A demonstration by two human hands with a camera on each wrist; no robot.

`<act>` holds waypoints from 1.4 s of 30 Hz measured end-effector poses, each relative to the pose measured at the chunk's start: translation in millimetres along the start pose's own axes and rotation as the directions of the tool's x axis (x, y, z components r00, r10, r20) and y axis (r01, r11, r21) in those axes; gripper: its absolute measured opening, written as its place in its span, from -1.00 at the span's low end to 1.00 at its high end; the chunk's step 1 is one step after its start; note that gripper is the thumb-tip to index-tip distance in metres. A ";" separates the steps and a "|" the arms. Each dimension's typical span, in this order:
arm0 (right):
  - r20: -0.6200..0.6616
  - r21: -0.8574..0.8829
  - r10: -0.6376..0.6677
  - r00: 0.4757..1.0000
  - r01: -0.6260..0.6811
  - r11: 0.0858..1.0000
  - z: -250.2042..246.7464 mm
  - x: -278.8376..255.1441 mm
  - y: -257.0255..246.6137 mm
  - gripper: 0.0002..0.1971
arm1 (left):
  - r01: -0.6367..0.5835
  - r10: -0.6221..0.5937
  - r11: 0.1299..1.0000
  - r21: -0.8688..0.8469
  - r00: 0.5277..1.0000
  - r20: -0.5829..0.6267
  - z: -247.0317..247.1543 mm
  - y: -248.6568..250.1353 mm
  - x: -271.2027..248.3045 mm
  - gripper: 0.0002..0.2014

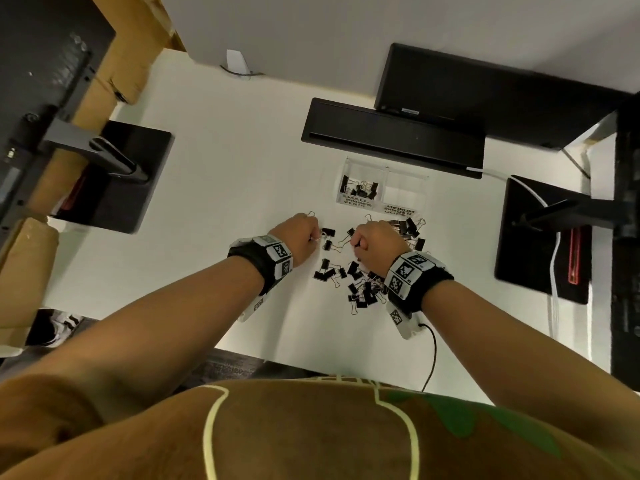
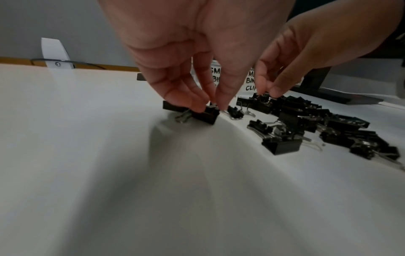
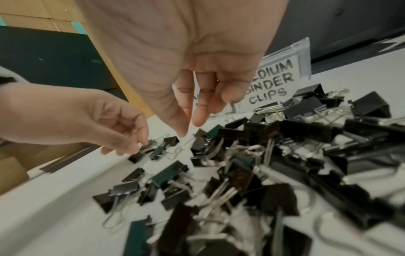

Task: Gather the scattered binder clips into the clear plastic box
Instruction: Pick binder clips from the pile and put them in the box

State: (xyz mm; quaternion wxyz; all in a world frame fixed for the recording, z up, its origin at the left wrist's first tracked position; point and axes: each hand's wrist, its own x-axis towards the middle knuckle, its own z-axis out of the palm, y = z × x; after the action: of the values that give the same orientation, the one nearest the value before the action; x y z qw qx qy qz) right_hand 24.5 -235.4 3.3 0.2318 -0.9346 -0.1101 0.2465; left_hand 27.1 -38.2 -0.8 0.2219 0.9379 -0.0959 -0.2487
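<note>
Several black binder clips [image 1: 363,289] lie scattered on the white table [image 1: 225,188], between my hands and below them. The clear plastic box [image 1: 388,169] stands just beyond. Its "small binder clips" side [image 1: 360,188] holds several clips, and the "medium" side [image 1: 403,192] looks empty. My left hand [image 1: 314,236] pinches one small clip [image 2: 207,115] by its wire handle, low on the table at the left edge of the scatter. My right hand [image 3: 189,129] hangs over the pile [image 3: 263,155] with thumb and index nearly closed. In the left wrist view its fingertips [image 2: 277,91] reach a clip top; whether they grip is unclear.
Black monitor stand bases sit at the left [image 1: 114,174] and right [image 1: 543,237]. A long black bar [image 1: 391,136] lies just behind the box. A black cable [image 1: 433,355] trails from my right wrist to the table's front edge. Cardboard boxes [image 1: 131,46] stand at the far left.
</note>
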 end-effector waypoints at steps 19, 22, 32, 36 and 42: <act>0.065 -0.024 -0.044 0.997 0.046 0.999 41.9 -14.7 -2.7 -0.73 | -0.103 0.105 0.994 -0.033 0.993 0.048 26.4 13.3 -11.7 -0.92; 0.029 0.013 -0.058 0.998 0.058 0.998 39.5 -13.7 -1.1 -0.77 | -0.005 -0.006 0.980 -0.200 0.998 -0.054 18.0 9.7 -14.6 -0.88; -0.122 0.587 0.220 0.968 -0.109 0.803 12.1 -13.4 1.2 -0.81 | 0.139 -0.171 0.927 -0.349 0.983 -0.064 1.3 13.2 -1.3 -0.76; -0.020 0.751 0.294 0.955 -0.180 0.635 4.1 -11.1 -3.8 -0.80 | 0.145 -0.166 0.928 -0.345 0.986 -0.033 8.1 21.3 2.5 -0.79; 0.117 0.869 0.344 0.932 -0.264 0.419 5.2 1.4 -14.3 -0.88 | 0.069 -0.068 0.994 -0.082 0.997 0.025 14.3 23.0 5.0 -0.90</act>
State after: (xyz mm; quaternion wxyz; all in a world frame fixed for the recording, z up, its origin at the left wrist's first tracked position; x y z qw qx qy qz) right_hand 21.7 -220.5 5.7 0.6294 -0.6982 0.2105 0.2684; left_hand 22.5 -65.3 -3.4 0.2507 0.9279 -0.0558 -0.2703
